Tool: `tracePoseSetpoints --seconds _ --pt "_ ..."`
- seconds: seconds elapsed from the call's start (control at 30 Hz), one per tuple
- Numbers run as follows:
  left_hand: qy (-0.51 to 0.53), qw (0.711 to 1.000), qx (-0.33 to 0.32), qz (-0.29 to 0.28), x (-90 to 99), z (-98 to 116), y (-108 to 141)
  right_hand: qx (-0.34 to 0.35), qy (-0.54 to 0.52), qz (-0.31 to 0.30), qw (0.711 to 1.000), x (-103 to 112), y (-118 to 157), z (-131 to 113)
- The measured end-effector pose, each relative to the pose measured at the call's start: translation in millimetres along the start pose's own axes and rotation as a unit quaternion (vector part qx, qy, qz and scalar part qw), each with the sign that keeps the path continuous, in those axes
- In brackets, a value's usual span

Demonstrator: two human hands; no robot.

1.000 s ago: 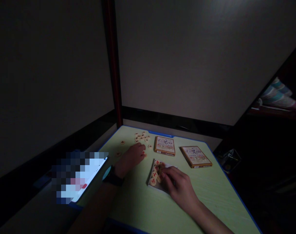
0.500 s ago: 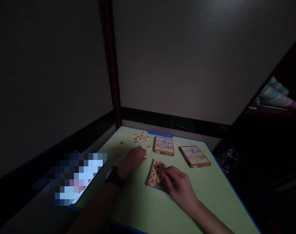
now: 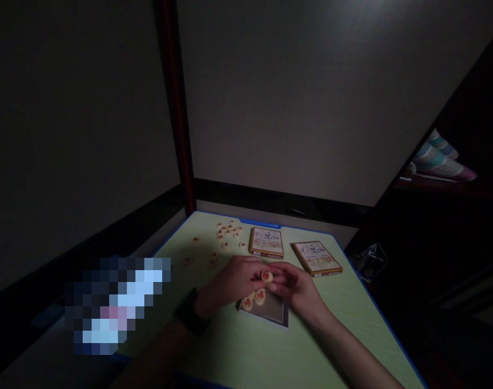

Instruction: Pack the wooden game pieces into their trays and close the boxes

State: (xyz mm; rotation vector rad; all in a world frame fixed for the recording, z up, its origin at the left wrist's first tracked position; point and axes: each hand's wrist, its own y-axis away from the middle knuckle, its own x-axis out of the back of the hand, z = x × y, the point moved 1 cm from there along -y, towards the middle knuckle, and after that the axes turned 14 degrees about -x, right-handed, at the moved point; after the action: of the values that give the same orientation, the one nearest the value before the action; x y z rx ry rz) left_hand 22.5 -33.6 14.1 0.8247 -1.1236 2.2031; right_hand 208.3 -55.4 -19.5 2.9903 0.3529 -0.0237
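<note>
A round wooden Chinese chess piece [image 3: 266,276] with a red character is held up between my two hands. My left hand [image 3: 239,280], with a dark watch at the wrist, is closed with its fingertips at the piece's left side. From the right, my right hand [image 3: 298,289] pinches towards the same piece with thumb and fingers. Below them lies a shallow tray [image 3: 275,313], partly covered by the hands. Red-marked pieces [image 3: 247,302] sit in the tray's left part; others there are hidden by my left hand.
Several loose chess pieces [image 3: 226,231] lie at the table's far left, with a few nearer. Two flat printed boxes, one [image 3: 266,242] at the back and another [image 3: 317,258] to its right, rest on the green table [image 3: 331,335]. A bright blurred screen [image 3: 125,302] is at left.
My left hand has moved right and nearer, from the loose pieces to above the tray. It now meets my right hand, which has lifted slightly, at a raised piece. The view has shifted a little.
</note>
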Motion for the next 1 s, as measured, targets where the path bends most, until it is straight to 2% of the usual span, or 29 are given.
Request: tracePoseSetpoints --seconds 0.1,0.2,0.3,0.37,0.43,0.5,0.67,0.87,1.0 --pt "0.059 0.998 0.026 -0.016 -2.1 -2 1 -0.027 0.005 -0.037 0.999 3 2 -3" --pt "0.115 0.992 0.053 -0.027 -2.9 -6 3 -0.023 0.028 -0.058 0.998 3 7 -8" --pt "0.153 0.984 0.084 -0.033 -1.9 -11 5 -0.008 0.107 -0.056 0.993 4 13 -12" --pt "0.153 0.982 0.108 -0.034 1.4 -12 6 0.009 0.218 -0.044 0.975 6 17 -14" --pt "0.145 0.981 0.125 -0.042 6.0 -12 7 0.037 0.333 -0.036 0.941 6 21 -16" --pt "0.147 0.978 0.13 -0.063 10.3 -9 6 0.06 0.397 -0.039 0.915 6 25 -18" --pt "0.13 0.979 0.102 -0.119 13.2 -2 6 0.061 0.421 -0.078 0.901 5 29 -22" --pt "0.12 0.977 0.123 -0.123 11.4 -11 8 0.089 0.432 -0.083 0.894 5 30 -23" --pt "0.097 0.981 0.121 -0.119 16.7 -10 8 0.088 0.439 -0.081 0.89 4 30 -20"
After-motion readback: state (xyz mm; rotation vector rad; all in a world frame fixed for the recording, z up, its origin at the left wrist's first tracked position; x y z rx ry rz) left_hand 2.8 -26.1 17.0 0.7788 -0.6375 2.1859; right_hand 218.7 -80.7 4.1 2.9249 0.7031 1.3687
